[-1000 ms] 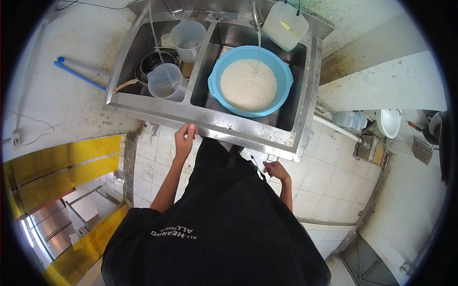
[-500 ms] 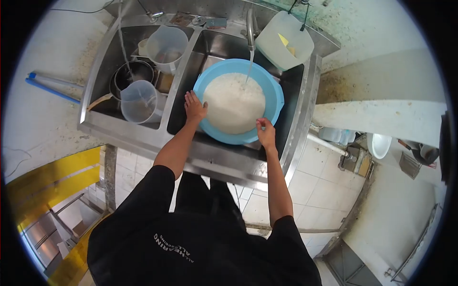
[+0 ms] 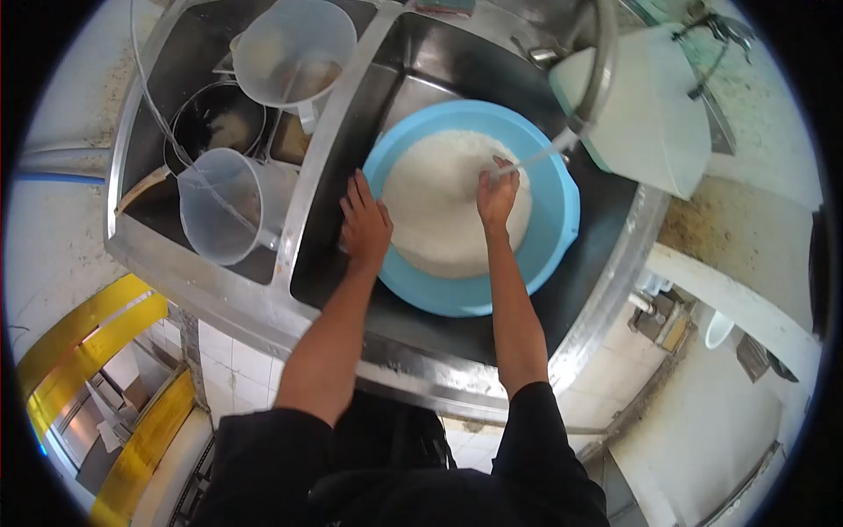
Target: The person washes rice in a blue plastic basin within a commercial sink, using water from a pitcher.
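A light-blue round basin [image 3: 562,193] stands in the right sink bowl, holding white rice-like grain [image 3: 430,206] under cloudy water. My left hand [image 3: 366,224] lies against the basin's left rim with its fingers stretched out. Over the right half of the grain is my right hand [image 3: 497,198], its fingers curled together; what they hold, if anything, I cannot make out. Water from the curved faucet [image 3: 601,70] runs down across the fingers of this hand into the basin.
In the left sink bowl are two translucent measuring jugs [image 3: 219,206] and a dark pot [image 3: 206,123] with a wooden handle. A thin stream or hose crosses there. A pale plastic container [image 3: 645,105] hangs at the back right. The steel divider [image 3: 329,114] separates the bowls.
My right hand has moved from the basin's lower right rim inward, over the grain and into the water stream. My left hand stays at the left rim. The view has moved closer.
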The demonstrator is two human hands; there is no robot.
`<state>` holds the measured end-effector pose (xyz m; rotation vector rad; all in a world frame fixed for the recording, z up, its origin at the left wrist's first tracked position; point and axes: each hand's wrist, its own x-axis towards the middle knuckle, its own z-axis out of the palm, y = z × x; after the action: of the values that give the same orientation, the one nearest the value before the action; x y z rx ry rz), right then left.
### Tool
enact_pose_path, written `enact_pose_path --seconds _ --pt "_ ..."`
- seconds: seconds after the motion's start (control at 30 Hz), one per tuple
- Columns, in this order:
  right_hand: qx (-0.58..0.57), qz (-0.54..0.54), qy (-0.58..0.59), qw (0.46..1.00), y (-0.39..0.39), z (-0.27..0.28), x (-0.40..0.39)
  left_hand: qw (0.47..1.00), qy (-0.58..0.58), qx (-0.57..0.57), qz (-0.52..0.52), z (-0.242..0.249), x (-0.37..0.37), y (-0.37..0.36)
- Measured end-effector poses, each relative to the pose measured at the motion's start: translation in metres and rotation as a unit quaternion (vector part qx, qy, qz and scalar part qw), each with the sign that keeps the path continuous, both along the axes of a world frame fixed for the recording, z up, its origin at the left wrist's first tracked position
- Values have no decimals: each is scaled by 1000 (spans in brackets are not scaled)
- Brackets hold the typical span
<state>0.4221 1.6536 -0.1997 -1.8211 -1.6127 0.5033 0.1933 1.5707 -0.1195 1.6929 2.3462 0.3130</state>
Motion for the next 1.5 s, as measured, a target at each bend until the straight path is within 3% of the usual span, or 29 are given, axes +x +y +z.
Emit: enact_pose_path --seconds 0.07,0.1,0.17,0.23,0.3,0.33,0.4,0.53,0.6,0.63,0.7,0.73,0.77,0.87,0.9,0.97,1.0,1.03,1.1,1.13,1.17,1.23,1.27,1.3,1.37,1.4,1.43,1.5 --pt "-54 -71 -93 992 14 -1 -30 999 25 -28 25 3 6 -2" --pt "-65 -66 -94 991 10 2 -47 998 25 -39 28 3 7 -6" --pt "-96 -50 -239 965 14 2 -77 999 39 -24 30 0 5 -2" --pt "-65 -3 -229 971 -8 -5 -76 998 43 -35 34 -3 4 -3" --pt "-118 239 -194 944 -30 -5 -40 997 41 -49 43 -7 2 -1" --pt "-126 246 -196 941 -40 -12 -20 998 38 -35 38 -6 1 -2" --pt "-9 175 -165 970 -45 -18 8 999 33 -20 34 -6 3 -4" --pt "32 77 -129 988 -10 -20 -1 999 23 -19 29 -7 0 1" --pt "29 44 -179 983 1 -27 -23 999 -7 -27 39 -6 3 -1" --pt "27 47 -177 983 -4 -29 -29 999 -9 -24 41 -6 3 0" --pt "16 199 -200 959 -30 -26 -32 999 -11 -30 32 -5 2 -1" --pt "-46 258 -224 939 -40 -19 -23 999 -16 -25 32 -5 1 -1" --pt "-47 255 -224 939 -40 -19 -14 999 -21 -19 33 -5 1 0" --pt "-114 129 -266 948 -22 -24 -9 998 -7 -52 36 -3 2 2" --pt "-114 132 -266 948 -13 -29 -23 998 -7 -53 39 -3 2 3" --pt "-26 62 -203 977 -10 -37 -47 999 -18 -15 30 -2 2 1" --pt "-43 148 -180 971 -20 -36 -45 999 -17 -15 28 -3 2 2" --pt "-43 145 -180 972 -30 -30 -35 999 -7 -16 31 -4 2 2" --pt "-124 316 -277 899 -39 -14 -6 999 6 -17 30 -5 2 3" --pt "-231 266 -304 885 -29 -8 0 999 10 -19 28 -6 2 4" --pt "-231 268 -303 885 -22 -18 -4 999 14 -24 29 -6 2 2" --pt "-153 38 -285 946 -10 -39 -24 999 5 -25 33 -5 3 2" --pt "-207 72 -167 961 -18 -42 -34 999 -7 -25 31 -4 4 2" --pt "-208 73 -167 961 -25 -38 -29 999 -7 -26 32 -4 4 3" --pt "-114 304 -191 926 -44 -24 -14 999 -8 -26 34 -4 4 3" --pt "-85 343 -285 891 -38 -17 4 999 -8 -25 35 -3 2 4" --pt "-85 344 -286 890 -33 -15 1 999 -8 -35 34 -2 3 3" --pt "-230 81 -256 936 -10 -21 -8 998 -10 -42 37 -4 2 7"
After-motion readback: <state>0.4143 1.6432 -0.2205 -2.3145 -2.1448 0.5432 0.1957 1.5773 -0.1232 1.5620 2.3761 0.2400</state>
